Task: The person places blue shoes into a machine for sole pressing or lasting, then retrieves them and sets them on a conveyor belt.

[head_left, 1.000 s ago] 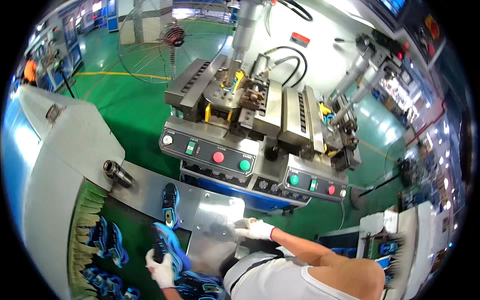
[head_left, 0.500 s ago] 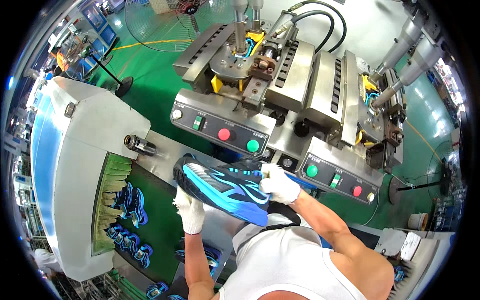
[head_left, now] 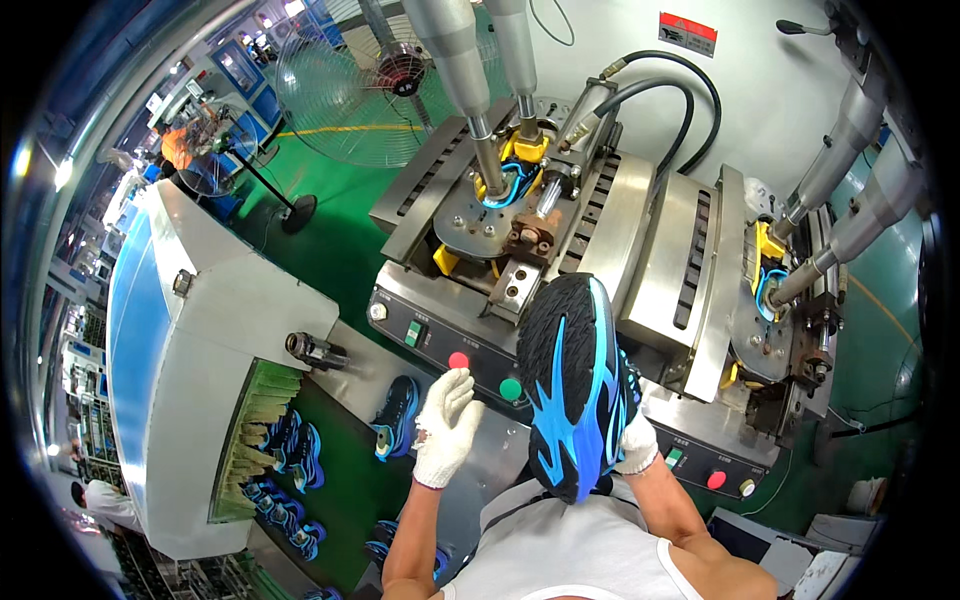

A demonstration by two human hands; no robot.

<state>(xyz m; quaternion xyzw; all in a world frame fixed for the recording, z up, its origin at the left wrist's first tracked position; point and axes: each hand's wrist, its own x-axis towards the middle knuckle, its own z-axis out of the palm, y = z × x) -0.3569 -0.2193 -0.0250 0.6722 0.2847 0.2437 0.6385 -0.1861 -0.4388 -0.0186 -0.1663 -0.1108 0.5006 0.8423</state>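
Observation:
A blue and black sneaker [head_left: 570, 390] is held up in front of my chest, its patterned sole turned to view and its toe up. My right hand [head_left: 637, 446], in a white knit glove, grips it from the right; the shoe hides most of those fingers. My left hand [head_left: 446, 428], gloved alike, is open and apart from the shoe, fingers pointing up. It is nearest a red button [head_left: 458, 361] on the machine's front panel, with no visible contact. Left of it, another sneaker [head_left: 396, 416] stands by the metal table [head_left: 490, 450].
Ahead stands a metal pressing machine [head_left: 600, 210] with two stations, hoses and cylinders. At left, a white tunnel housing [head_left: 220, 330] has a bristle curtain [head_left: 255, 430]; several sneakers [head_left: 285, 515] sit on the green belt beside it. A large fan [head_left: 400, 80] stands behind.
My left hand has let go of the sneaker and moved aside, opening. The shoe has swung from lying sideways to toe up, sole showing, in my right hand. The view has shifted.

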